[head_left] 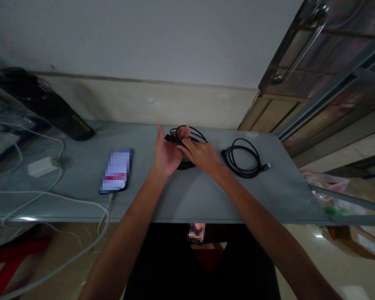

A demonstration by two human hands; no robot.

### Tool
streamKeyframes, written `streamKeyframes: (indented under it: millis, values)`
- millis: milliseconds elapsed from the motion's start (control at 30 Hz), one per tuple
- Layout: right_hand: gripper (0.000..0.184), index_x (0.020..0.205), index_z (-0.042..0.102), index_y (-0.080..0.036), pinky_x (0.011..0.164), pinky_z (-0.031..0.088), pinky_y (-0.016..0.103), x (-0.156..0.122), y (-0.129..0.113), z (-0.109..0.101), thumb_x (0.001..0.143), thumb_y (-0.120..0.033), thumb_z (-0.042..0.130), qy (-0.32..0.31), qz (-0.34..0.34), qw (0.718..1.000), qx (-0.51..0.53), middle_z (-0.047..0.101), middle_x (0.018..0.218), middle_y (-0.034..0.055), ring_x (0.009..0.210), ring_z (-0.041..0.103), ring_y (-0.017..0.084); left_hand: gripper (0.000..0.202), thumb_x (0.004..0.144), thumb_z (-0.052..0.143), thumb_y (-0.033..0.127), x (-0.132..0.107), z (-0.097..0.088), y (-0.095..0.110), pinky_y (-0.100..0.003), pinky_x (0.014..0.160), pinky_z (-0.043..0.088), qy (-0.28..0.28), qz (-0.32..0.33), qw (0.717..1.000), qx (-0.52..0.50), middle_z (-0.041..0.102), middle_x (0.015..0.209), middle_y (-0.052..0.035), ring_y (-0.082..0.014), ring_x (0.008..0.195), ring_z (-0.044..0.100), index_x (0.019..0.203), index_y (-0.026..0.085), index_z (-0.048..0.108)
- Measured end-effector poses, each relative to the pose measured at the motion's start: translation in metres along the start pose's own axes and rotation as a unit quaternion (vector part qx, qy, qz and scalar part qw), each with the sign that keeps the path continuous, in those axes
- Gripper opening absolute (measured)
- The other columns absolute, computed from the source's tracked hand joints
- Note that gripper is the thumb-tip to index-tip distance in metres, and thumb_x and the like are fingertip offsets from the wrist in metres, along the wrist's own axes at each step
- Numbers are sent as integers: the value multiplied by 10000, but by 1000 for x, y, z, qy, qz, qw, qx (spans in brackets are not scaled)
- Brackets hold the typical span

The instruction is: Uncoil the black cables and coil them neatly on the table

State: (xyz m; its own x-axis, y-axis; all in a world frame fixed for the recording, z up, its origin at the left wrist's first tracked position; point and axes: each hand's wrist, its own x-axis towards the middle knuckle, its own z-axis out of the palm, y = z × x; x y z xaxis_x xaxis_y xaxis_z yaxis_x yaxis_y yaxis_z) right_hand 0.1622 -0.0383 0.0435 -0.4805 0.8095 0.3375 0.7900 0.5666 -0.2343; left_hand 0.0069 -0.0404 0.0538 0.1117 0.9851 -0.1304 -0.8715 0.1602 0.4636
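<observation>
Both my hands meet over the middle of a grey table (81, 166). My left hand (167, 152) stands palm up with its fingers curled round a bundle of black cable (190, 134). My right hand (201, 155) lies over the same bundle from the right, fingers pinching the strands. Loops of the cable stick out above and below the hands. A second black cable (243, 158), coiled with its plug end to the right, lies on the table just right of my right hand.
A phone (116, 171) lies face up left of my hands, a white wire (62, 196) running from it to a white charger block (42, 166). A black device (50, 106) leans at the far left. A metal door (315, 62) stands right.
</observation>
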Motion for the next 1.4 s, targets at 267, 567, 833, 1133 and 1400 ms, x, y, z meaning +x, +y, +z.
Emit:
streamKeyframes:
  millis: [267,567,833,1133,1400]
  values:
    - [457,1547,652,-301,883,560,328,-9,8,23,1202,-574,529,-6,-5,997,83,836,1349,78,1098,819,264,294,1195,576,302,6,-2,-6,-319,1020,655,22,25,999,-2,617,617,39,-199,927,840,1366,203,794]
    - [198,1219,738,-213,1208,427,451,-8,27,17,1076,-125,633,40,-31,992,115,798,1250,100,1274,673,277,473,1248,431,464,1,5,4,-239,793,653,12,44,999,7,360,477,104,-101,448,505,1111,225,815]
    - [165,1216,723,-245,1299,406,570,-12,33,18,1139,-219,580,206,62,970,109,495,1694,143,1586,438,326,606,1242,357,568,-7,8,12,-186,419,376,-4,33,999,40,281,442,101,-77,341,266,991,211,778]
    - [166,1195,690,-251,1318,517,487,-6,54,48,1176,-260,525,228,10,940,252,459,1751,147,1563,563,252,311,945,924,344,15,-15,-5,-235,582,509,75,271,910,305,555,668,100,-99,561,548,1104,249,674]
    - [174,1220,689,-259,1352,488,486,-6,49,51,1116,-165,586,188,42,941,277,290,1868,101,1615,538,245,329,903,847,282,32,-53,-3,-331,857,563,178,393,765,479,707,999,4,-178,891,700,1203,227,726]
